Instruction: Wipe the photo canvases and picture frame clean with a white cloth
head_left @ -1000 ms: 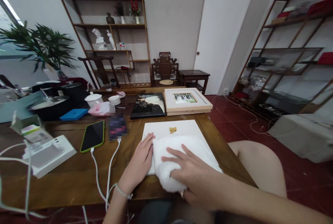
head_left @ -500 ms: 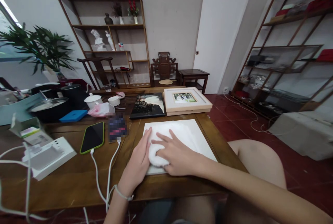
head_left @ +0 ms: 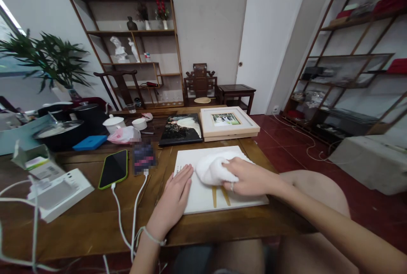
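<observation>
Near the table's point(head_left: 92, 223) near right corner, on the board point(head_left: 202, 198): cloth point(head_left: 211, 170), gripped by the right hand point(head_left: 248, 176), bulging leftward from it, just beside the left hand point(head_left: 178, 189), open and flat over the board's left edge.

The light is flat and dim, brighter at the far-left window point(head_left: 6, 23); the white cloth point(head_left: 208, 171) looks washed out. The wide lens skews the edges — the right-hand shelf point(head_left: 352, 57) leans steeply — and a pixelated patch point(head_left: 144, 157) blots the table point(head_left: 79, 233).
</observation>
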Demonstrator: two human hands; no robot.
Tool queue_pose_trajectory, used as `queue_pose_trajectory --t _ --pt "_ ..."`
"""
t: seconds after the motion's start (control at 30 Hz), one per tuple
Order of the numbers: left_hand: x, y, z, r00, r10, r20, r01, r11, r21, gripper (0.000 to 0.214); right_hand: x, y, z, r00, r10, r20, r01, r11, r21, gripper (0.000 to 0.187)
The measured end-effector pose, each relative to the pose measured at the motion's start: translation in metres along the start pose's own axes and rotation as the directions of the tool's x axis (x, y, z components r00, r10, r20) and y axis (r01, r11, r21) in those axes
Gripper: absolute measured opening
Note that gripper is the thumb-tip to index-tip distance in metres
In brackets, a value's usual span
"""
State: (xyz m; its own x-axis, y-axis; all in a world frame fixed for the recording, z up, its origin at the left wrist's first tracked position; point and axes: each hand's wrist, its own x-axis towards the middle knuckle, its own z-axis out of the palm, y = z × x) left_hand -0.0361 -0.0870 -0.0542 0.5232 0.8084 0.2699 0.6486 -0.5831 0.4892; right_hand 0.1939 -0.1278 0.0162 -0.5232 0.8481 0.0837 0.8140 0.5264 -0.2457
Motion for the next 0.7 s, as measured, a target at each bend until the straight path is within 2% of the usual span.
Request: queue_pose_trajectory --t 0.07,0.17,0.3,0.4,0.53,0.7 --pt "0.001 0.0 0.001 1.0 0.003 0.007 -0.003 1.0 0.015 0.041 0.017 0.011 0.002 0.995 0.059 -0.075 -0.06 0.998 -0.011 0.015" --pt "0.001 0.0 0.001 1.0 0.011 0.008 -0.011 0.999 0.033 0.04 0.053 0.013 0.008 0.992 0.056 -0.109 -0.063 0.997 -0.054 0.018" --pt "0.0 0.001 -0.001 0.999 0.031 -0.023 -0.03 0.998 0.05 0.04 0.1 -0.009 0.018 0.996 -0.026 -0.08 0.018 0.995 -0.101 0.023" --pt "-0.001 0.001 -0.003 0.998 0.05 -0.043 -0.047 0.997 0.057 0.039 0.116 -0.023 0.023 0.995 -0.061 -0.073 0.053 0.993 -0.106 0.024" --pt "-0.001 -0.002 0.0 0.997 0.068 -0.043 -0.065 0.997 0.052 0.04 0.102 -0.011 0.021 0.995 0.023 -0.092 -0.033 0.994 -0.105 0.027" --pt "0.0 -0.002 0.001 0.999 0.042 -0.027 -0.041 0.999 0.032 0.04 0.051 0.035 0.014 0.967 0.221 -0.13 -0.234 0.967 -0.098 0.022"
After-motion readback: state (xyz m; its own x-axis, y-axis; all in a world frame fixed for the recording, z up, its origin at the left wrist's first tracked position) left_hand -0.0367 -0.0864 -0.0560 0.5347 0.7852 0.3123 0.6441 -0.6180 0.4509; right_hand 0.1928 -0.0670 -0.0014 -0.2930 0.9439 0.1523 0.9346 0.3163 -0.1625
